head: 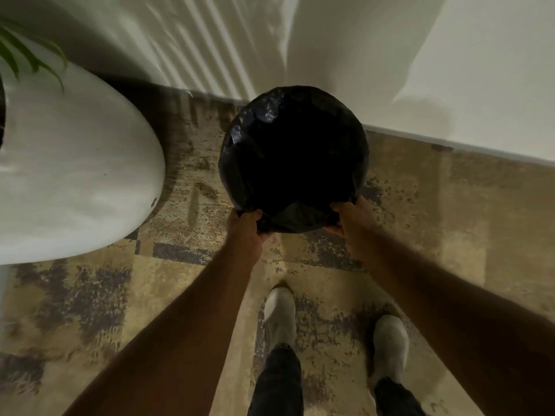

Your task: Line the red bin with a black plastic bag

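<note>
Seen from above, looking down past two bare forearms to a patterned tan and dark carpet (pixel 90 295). At centre, close against the pale wall (pixel 330 55), a round opening wholly covered in a black plastic bag (pixel 292 157). Bag mouth spread wide and folded outward over a circular rim, crinkled and glossy along the far and left edges, interior a deep dark hollow. No red visible anywhere — the bin itself entirely hidden beneath the bag, so presence judged only from the round shape held open.

Task judged nearly complete: bag open, seated, and wrapped over the rim all round as far as can be seen. Left to do, apparently, only tucking or tightening the near edge and letting go. Whether the bag reaches the bottom cannot be told; the inside is too dark.

Left hand (pixel 244 228) at the near-left edge of the rim, fingers curled closed around a gathered fold of plastic, thumb on top. Right hand (pixel 350 216) at the near-right edge, fingers likewise closed on the bag's edge, pinching it against the rim. Both arms extended forward and slightly inward, wrists low, hands well apart with the near arc of the rim between them.

To the left, a large white rounded planter (pixel 75 175) with green leaves (pixel 27 55) at the top corner. Near the bottom, two pale shoes (pixel 280 313) and dark trouser legs, standing just short of the bin.
</note>
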Available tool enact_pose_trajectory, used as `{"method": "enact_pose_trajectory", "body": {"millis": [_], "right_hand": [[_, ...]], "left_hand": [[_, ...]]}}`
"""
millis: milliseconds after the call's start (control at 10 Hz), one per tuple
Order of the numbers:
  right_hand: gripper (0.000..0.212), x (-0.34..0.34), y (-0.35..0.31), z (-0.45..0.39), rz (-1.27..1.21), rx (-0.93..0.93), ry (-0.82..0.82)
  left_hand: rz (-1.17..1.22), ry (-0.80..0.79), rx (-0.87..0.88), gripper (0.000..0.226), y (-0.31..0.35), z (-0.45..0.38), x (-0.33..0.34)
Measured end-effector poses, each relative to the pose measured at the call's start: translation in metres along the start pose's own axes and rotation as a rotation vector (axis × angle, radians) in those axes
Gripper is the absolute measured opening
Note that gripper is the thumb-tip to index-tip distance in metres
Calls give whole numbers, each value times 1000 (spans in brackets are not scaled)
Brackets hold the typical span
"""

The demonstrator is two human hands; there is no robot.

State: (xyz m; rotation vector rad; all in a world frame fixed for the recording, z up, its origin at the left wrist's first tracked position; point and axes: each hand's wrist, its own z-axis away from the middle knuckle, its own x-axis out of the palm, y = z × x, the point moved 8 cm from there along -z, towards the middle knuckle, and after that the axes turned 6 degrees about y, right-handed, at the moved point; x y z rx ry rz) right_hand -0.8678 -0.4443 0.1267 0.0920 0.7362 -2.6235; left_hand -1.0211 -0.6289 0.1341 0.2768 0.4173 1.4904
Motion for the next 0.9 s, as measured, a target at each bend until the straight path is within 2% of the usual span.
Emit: {"method": "enact_pose_trajectory", "body": {"millis": [200,400,600,800,900], "right_hand": [[55,54,5,-44,63,-20,-9],[55,68,3,-75,93,-99,2],[60,72,3,-77,72,-89,-20],[52,66,1,-62,112,-64,-83],[62,51,-1,-46,193,-75,-73]], "left_hand": [[45,-12,-10,55,14,-72,-5],[51,-53,-17,57,18,-103,5],[7,-65,-29,56,19,-98,4],[-125,-55,11,49,20,-89,0],[-251,-33,27,62,16,-71,-7]]}}
